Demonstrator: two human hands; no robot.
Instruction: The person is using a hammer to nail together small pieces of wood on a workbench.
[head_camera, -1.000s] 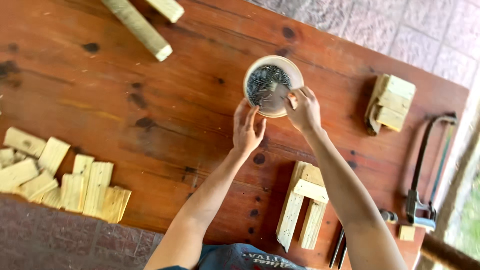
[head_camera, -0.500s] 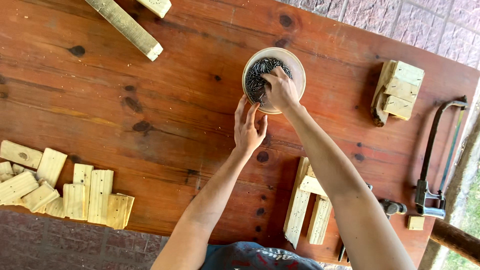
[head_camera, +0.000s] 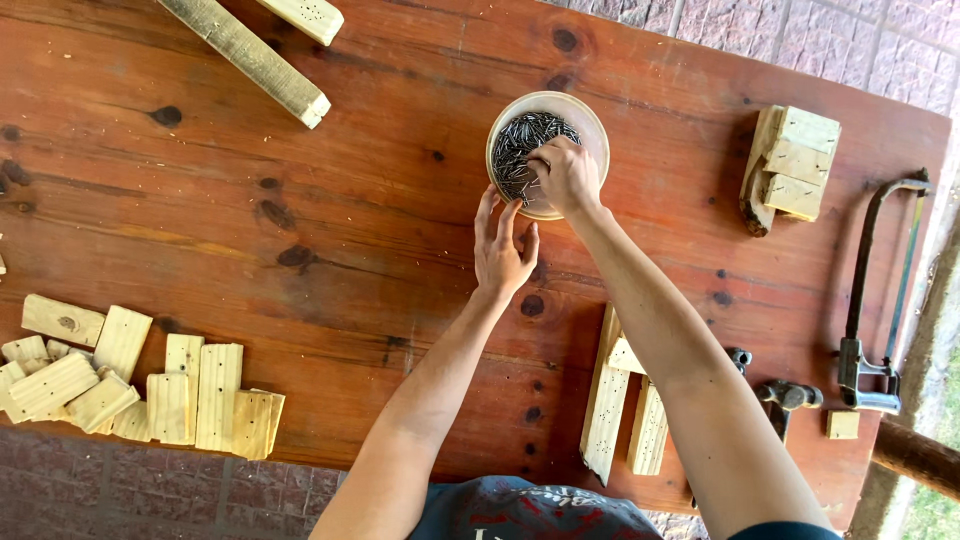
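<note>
Head view, red wooden table (head_camera: 300, 200), brick floor (head_camera: 820, 40), nail bowl (head_camera: 590, 115)

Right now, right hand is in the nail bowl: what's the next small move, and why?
Probably pinch a few nails and lift the right hand straight up out of the bowl. Its fingers are curled down into the heap of dark nails, and the left hand rests open by the bowl's near rim, placed to steady it. Whether any nails are gripped yet cannot be told.
</note>
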